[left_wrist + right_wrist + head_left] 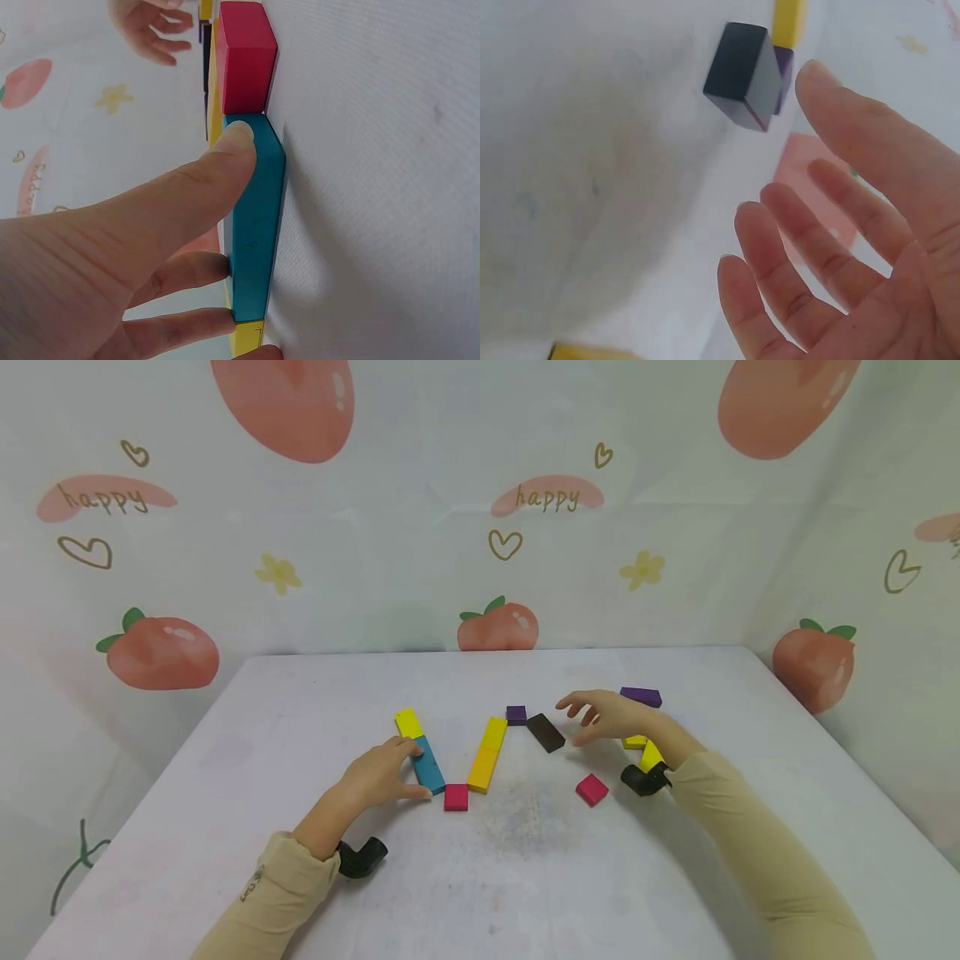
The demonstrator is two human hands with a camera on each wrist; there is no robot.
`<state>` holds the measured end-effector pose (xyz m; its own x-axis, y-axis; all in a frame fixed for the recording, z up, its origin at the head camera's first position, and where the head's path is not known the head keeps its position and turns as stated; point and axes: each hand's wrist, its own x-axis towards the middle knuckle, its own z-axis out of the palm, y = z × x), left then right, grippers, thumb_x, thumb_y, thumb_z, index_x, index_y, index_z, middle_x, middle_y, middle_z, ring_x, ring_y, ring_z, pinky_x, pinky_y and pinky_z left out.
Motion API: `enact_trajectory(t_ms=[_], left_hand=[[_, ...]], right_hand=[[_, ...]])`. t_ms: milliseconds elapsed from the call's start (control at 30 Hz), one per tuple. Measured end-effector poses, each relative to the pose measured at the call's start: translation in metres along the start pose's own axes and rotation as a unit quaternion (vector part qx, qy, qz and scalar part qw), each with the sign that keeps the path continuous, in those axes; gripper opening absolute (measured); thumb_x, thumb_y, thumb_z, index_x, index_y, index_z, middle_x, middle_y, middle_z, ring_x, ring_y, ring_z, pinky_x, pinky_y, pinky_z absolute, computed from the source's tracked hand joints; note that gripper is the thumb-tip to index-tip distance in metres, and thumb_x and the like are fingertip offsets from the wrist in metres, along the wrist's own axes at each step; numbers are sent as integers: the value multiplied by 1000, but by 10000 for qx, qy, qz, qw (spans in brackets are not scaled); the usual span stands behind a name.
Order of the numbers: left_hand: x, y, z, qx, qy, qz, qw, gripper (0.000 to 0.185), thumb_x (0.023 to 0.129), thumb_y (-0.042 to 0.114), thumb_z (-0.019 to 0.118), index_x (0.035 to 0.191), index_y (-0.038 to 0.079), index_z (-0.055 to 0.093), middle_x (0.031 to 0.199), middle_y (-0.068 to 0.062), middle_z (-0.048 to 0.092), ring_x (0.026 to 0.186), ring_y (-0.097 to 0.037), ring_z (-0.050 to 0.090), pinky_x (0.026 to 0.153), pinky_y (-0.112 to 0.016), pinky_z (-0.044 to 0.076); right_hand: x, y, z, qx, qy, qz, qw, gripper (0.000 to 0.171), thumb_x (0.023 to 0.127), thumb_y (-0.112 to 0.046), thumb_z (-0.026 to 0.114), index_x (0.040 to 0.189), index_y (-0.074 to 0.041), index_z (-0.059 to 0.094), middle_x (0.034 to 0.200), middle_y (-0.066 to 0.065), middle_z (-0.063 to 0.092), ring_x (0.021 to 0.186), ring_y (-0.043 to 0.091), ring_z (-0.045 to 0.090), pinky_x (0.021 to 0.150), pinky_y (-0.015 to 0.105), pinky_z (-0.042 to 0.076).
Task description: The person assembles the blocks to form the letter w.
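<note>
My left hand (390,770) lies on the table with its thumb and fingertips (225,262) straight against a teal block (429,766) (259,225). A magenta cube (456,797) (246,56) touches that block's near end and a yellow block (408,722) sits at its far end. A long yellow bar (488,753) slants up to a small purple cube (516,715). Beside the cube lies a dark brown block (545,732) (742,75). My right hand (603,717) (817,247) hovers open just right of it, fingers spread, holding nothing.
A purple block (641,697) lies behind my right hand. Yellow blocks (645,750) sit by that wrist, and a loose magenta cube (592,789) lies in front of it. The white table (525,877) ends at a printed cloth backdrop (480,527).
</note>
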<state>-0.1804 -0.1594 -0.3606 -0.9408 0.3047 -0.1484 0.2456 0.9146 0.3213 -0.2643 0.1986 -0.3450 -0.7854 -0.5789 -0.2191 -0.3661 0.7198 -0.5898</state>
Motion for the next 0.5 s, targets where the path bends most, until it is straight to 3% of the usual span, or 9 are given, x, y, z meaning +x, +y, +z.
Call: enact_trajectory(t_ms=[233,500], left_hand=[[-1,0,0,9,29,23,10000,63,75,34,77,125,2,54,133,-18,50,117,-33,52,99,-49,45],[-1,0,0,25,12,40,10000,64,75,35,76,125,2,54,134,-18,50,116,-33,52,99,-49,46]], right_hand=[[-22,9,-6,-81,303,-264,9992,47,83,-19,70,124,-2,54,115,19,60,103,34,59,92,47,50],[-36,31,-12,-342,762,50,9965,50,80,-17,72,124,-2,53,118,21,58,105,36,55,94,52,47]])
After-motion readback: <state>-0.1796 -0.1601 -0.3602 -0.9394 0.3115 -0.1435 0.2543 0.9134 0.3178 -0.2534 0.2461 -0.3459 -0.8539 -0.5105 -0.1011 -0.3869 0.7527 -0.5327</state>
